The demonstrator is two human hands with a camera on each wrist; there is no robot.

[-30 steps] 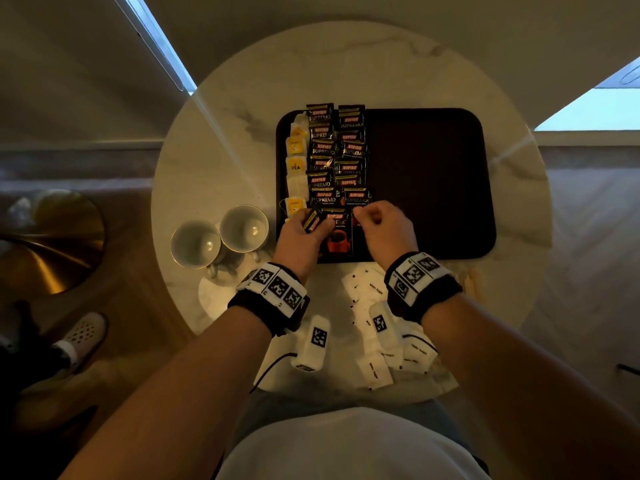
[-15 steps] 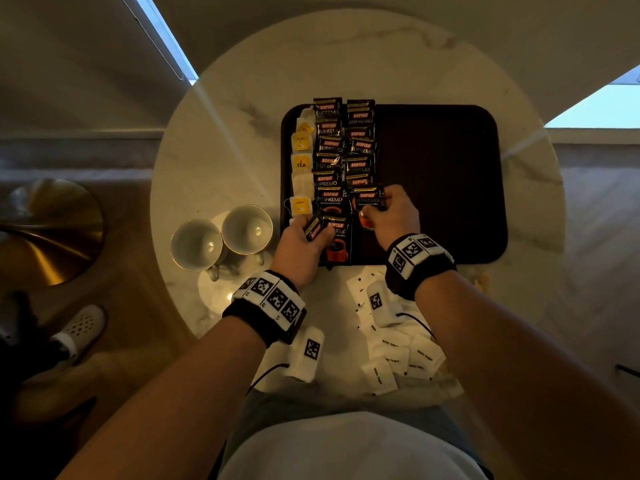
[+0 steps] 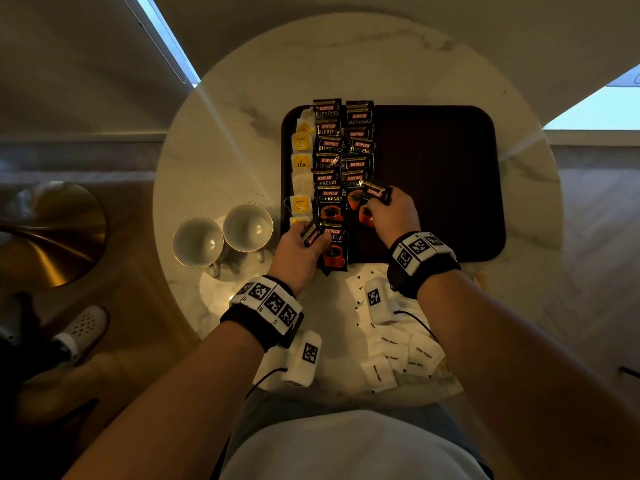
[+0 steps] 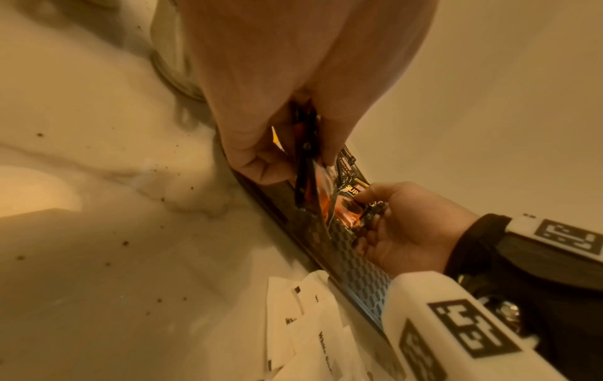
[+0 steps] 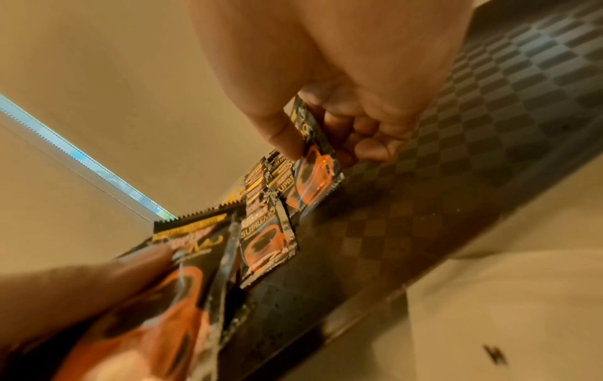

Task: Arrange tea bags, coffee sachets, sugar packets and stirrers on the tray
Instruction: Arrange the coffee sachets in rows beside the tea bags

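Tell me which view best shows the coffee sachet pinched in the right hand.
Right wrist view: the coffee sachet shows close, between thumb and fingers of the right hand. Head view shows it small; left wrist view shows it partly hidden.

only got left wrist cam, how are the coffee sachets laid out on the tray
observer: The coffee sachets lie in two overlapping columns on the left part of the tray.
operator: any tea bags on it
observer: Yes, one column of tea bags runs along the tray's left edge, beside the sachets.
operator: and the right half
observer: In the head view nothing lies there; only the tray's dark surface shows.
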